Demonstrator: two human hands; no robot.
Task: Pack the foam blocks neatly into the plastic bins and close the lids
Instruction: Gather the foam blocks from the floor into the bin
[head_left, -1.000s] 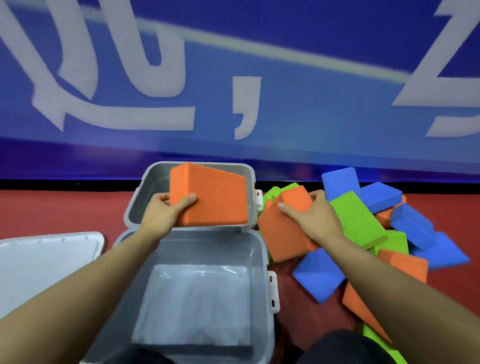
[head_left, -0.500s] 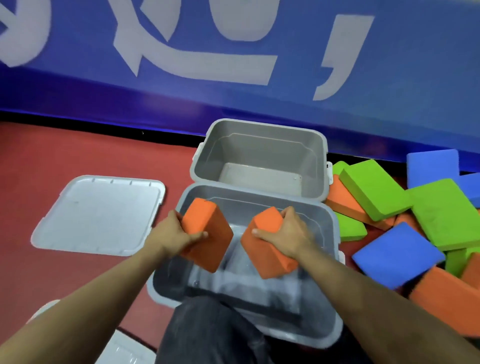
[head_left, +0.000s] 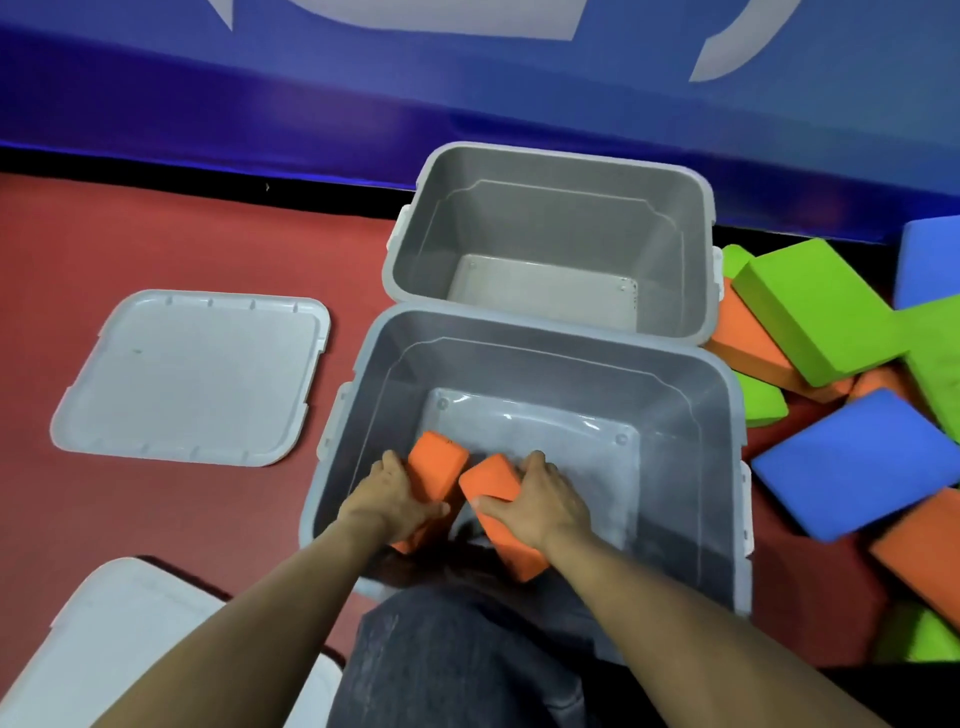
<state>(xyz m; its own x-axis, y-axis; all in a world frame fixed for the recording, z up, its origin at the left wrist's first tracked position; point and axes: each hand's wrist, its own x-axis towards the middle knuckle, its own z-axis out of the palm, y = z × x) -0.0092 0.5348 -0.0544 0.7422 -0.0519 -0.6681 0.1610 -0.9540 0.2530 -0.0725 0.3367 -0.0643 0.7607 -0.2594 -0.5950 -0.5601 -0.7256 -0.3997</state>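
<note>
The left hand (head_left: 390, 501) is clamped around one orange block (head_left: 435, 467), fingers over its outer edge and thumb on the near side; the right hand (head_left: 537, 501) grips a second orange block (head_left: 496, 499) the same way. Both blocks are down inside the near bin (head_left: 730, 467), at about 7 o'clock of its floor, standing on edge and almost touching. Held upright and side by side, they look set to start a tight row against the near wall, which would leave the rest of the floor free for more.

The far bin (head_left: 550, 150) at 12 o'clock holds nothing. One lid (head_left: 192, 379) lies flat at 9 o'clock, another (head_left: 104, 639) at 7 o'clock. The loose blocks (head_left: 852, 457), green, blue and orange, sit heaped at 3 o'clock.

Half a second ago the two blocks were up at rim level and apart; now they are lowered to the floor and drawn together. A second ago the right hand was taking its block from the heap.
</note>
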